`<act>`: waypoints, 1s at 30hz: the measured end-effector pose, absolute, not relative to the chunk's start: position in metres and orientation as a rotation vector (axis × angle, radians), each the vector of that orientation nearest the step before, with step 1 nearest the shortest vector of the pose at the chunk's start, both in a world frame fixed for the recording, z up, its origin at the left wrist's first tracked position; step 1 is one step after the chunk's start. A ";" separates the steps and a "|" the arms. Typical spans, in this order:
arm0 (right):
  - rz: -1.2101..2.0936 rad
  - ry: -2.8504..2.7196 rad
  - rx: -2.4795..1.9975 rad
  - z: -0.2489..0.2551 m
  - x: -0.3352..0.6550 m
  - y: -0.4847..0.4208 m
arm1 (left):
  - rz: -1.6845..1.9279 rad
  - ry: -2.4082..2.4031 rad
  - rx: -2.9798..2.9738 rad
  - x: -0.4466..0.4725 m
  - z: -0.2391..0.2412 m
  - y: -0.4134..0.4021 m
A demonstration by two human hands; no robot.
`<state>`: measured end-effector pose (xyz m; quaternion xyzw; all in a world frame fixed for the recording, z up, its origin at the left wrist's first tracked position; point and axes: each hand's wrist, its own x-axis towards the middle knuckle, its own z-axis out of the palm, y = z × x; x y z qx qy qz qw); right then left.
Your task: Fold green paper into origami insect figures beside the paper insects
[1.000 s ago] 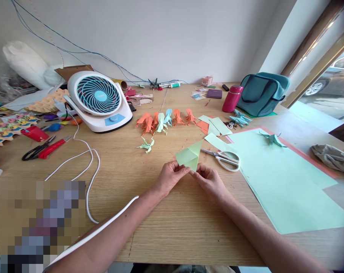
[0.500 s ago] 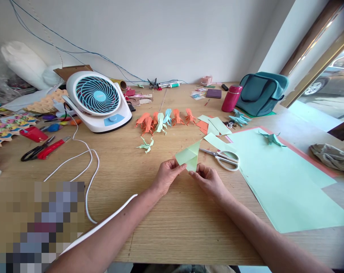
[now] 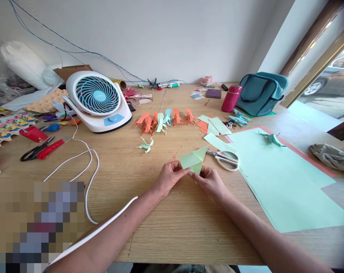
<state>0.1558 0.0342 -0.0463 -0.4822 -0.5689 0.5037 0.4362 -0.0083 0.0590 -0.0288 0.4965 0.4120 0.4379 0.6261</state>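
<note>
A folded light green paper (image 3: 193, 159) is pinched between both my hands just above the wooden table (image 3: 160, 212). My left hand (image 3: 169, 176) grips its lower left edge with closed fingers. My right hand (image 3: 210, 181) pinches its lower right corner. The paper forms a triangular shape pointing up and right. White-handled scissors (image 3: 225, 159) lie just right of it. A small green origami figure (image 3: 145, 145) lies to the upper left.
A row of orange and green origami figures (image 3: 163, 119) stands behind. Large green sheets (image 3: 280, 178) cover the right side. A white fan (image 3: 98, 99) with a white cable (image 3: 86, 170) is at left, red tools (image 3: 43, 148) beyond. A red flask (image 3: 231, 98) and teal bag (image 3: 261, 93) stand at back right.
The green paper has been lowered and flattened a little between my hands; its upper point now sits lower and nearer the scissors. My hands stay in the same spot.
</note>
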 end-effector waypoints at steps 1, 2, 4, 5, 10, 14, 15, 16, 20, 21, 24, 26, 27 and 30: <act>1.256 -1.416 -1.200 -0.045 0.156 0.034 | 1.018 0.957 1.119 -0.008 -0.028 0.059; 1.258 -1.417 -1.203 -0.044 0.156 0.034 | 1.031 0.974 1.101 -0.009 -0.026 0.059; 1.256 -1.421 -1.215 -0.042 0.156 0.033 | 1.048 1.008 1.080 -0.009 -0.023 0.059; 1.251 -1.422 -1.223 -0.041 0.156 0.033 | 1.053 1.018 1.077 -0.009 -0.022 0.059; 1.227 -1.430 -1.252 -0.041 0.156 0.032 | 1.054 0.995 1.072 -0.009 -0.018 0.058; 1.235 -1.427 -1.281 -0.042 0.155 0.032 | 1.055 0.962 1.074 -0.007 -0.020 0.058; 1.233 -1.426 -1.285 -0.042 0.155 0.032 | 1.054 0.956 1.076 -0.007 -0.021 0.058; 1.231 -1.425 -1.288 -0.041 0.155 0.032 | 1.054 0.953 1.078 -0.007 -0.022 0.058; 1.219 -1.431 -1.300 -0.038 0.154 0.032 | 1.054 0.962 1.080 -0.008 -0.025 0.059; 1.218 -1.434 -1.302 -0.037 0.154 0.032 | 1.055 0.968 1.079 -0.009 -0.025 0.060; 1.221 -1.441 -1.312 -0.035 0.154 0.031 | 1.055 0.979 1.073 -0.011 -0.028 0.061; 1.223 -1.441 -1.323 -0.035 0.153 0.031 | 1.050 0.977 1.069 -0.012 -0.029 0.062; 1.224 -1.442 -1.328 -0.035 0.153 0.031 | 1.048 0.975 1.067 -0.012 -0.029 0.062; 1.226 -1.444 -1.335 -0.035 0.153 0.031 | 1.042 0.971 1.065 -0.012 -0.031 0.063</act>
